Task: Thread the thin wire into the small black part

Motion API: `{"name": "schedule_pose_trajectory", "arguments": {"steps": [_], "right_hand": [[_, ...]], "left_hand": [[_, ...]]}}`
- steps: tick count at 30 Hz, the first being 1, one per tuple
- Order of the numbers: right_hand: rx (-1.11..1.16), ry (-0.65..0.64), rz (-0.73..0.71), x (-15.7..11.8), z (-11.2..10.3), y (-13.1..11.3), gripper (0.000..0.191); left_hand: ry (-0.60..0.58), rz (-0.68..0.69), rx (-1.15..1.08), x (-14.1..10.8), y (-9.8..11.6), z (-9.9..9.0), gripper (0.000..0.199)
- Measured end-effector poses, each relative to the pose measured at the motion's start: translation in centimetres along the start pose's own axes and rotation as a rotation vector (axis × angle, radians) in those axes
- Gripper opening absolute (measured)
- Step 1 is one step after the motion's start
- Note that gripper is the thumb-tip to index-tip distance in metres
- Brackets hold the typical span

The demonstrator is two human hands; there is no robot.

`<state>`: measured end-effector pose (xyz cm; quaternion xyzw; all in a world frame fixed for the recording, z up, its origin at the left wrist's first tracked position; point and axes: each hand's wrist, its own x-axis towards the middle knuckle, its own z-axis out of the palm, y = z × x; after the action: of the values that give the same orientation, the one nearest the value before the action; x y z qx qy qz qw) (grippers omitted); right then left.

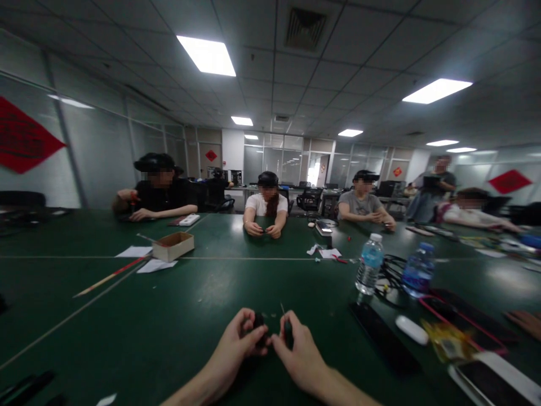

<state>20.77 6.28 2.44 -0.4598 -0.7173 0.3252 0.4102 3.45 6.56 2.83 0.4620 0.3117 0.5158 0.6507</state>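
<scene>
My left hand [236, 344] is closed around a small black object [259, 322], its fingers covering much of it, so its kind cannot be made out. Close beside it, my right hand [302, 349] grips a small screwdriver [288, 334] by its dark handle. The thin metal shaft points up and away from me, and its tip appears apart from the black object. Both hands are just above the green table [186, 338], near its front edge.
To the right are a water bottle [370, 265], a blue-capped bottle [419, 270], black cables [391, 276], a dark phone [382, 335], a white case [412, 330] and a yellow packet [448, 341]. A cardboard box [173, 248] and a long stick [110, 277] lie left. Several people sit across.
</scene>
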Motion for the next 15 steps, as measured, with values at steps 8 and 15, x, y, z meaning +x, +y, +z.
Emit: {"name": "schedule_pose_trajectory", "arguments": {"steps": [8, 15], "right_hand": [[-0.338, -0.003, -0.172, -0.6, -4.1, 0.2, 0.019], [-0.446, -0.16, -0.313, -0.2, -4.1, 0.1, 0.031]], "left_hand": [[0.142, 0.005, 0.085, 0.5, -0.1, -1.0, 0.046], [0.154, 0.085, 0.037, 1.2, 1.4, -2.4, 0.037]]}}
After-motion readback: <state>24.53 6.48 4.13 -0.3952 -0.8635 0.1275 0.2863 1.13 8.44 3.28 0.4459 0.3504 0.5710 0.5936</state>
